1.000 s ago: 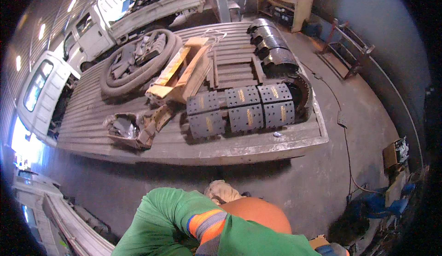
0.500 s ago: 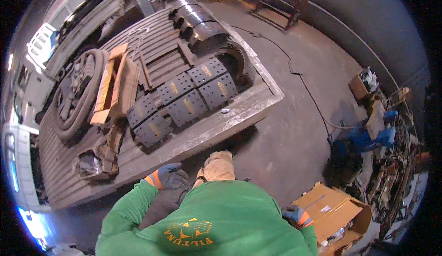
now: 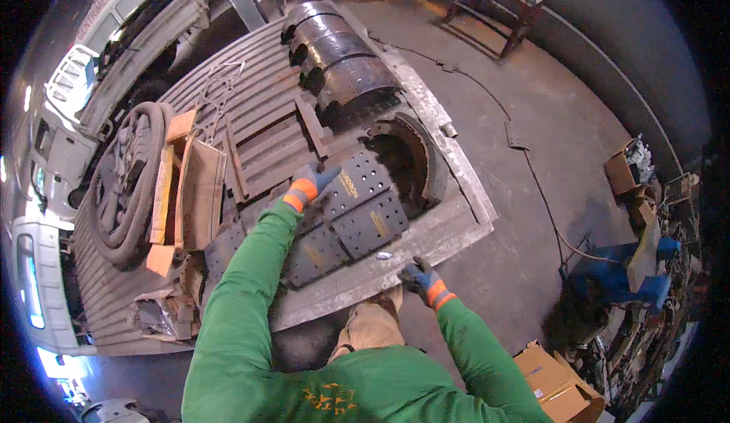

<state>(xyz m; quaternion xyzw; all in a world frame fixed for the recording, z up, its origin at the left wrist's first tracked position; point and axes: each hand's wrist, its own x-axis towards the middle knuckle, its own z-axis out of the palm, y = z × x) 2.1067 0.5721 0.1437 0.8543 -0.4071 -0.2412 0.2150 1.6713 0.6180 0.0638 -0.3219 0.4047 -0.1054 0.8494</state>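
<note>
Left hand (image 3: 316,179), gloved, was at the dark perforated pads (image 3: 371,225) — fingers partly spread, couldn't tell if gripping. Pads lay in rows near the front edge of the ribbed metal platform (image 3: 455,229), beside a curved shoe (image 3: 430,166). Right hand (image 3: 420,278) half-curled by that edge — hold unclear.

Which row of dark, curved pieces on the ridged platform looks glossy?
The farther one, the glossy black row of curved pieces: its surface reflects light. The nearer matte dark-grey row of curved plates looks dull and is dotted with holes.
</note>
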